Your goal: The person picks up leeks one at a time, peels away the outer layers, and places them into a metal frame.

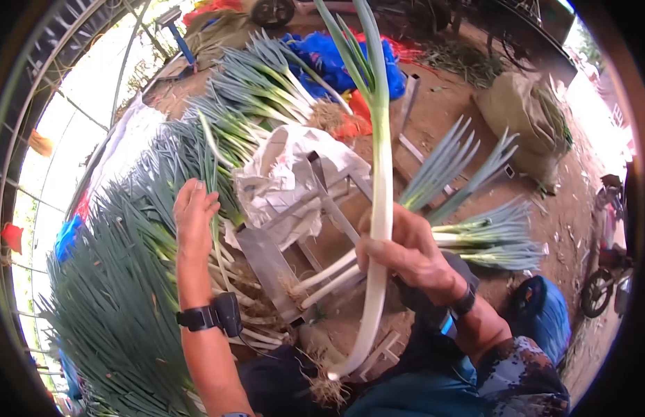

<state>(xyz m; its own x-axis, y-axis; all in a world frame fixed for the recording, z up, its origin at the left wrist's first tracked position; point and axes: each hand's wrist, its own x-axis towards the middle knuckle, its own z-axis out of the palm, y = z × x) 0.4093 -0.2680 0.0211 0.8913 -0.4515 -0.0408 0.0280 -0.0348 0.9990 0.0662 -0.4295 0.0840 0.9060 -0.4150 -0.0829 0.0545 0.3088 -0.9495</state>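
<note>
My right hand grips the white stalk of a large green onion, thumb in front. This onion stands nearly upright, leaves at the top and its rooty end bent to the left at the bottom. Behind that hand, more green onions lie across a metal frame stool, roots to the left. My left hand is raised over the big pile of green onions, its fingers apart and slightly bent. A thin leaf strip hangs beside its fingertips; whether they touch is unclear.
A white woven sack drapes over the stool's far side. Bundled green onions lie beyond it, near blue plastic. Trimmed onions are at right, below a tan sack. Wheels stand at the edges.
</note>
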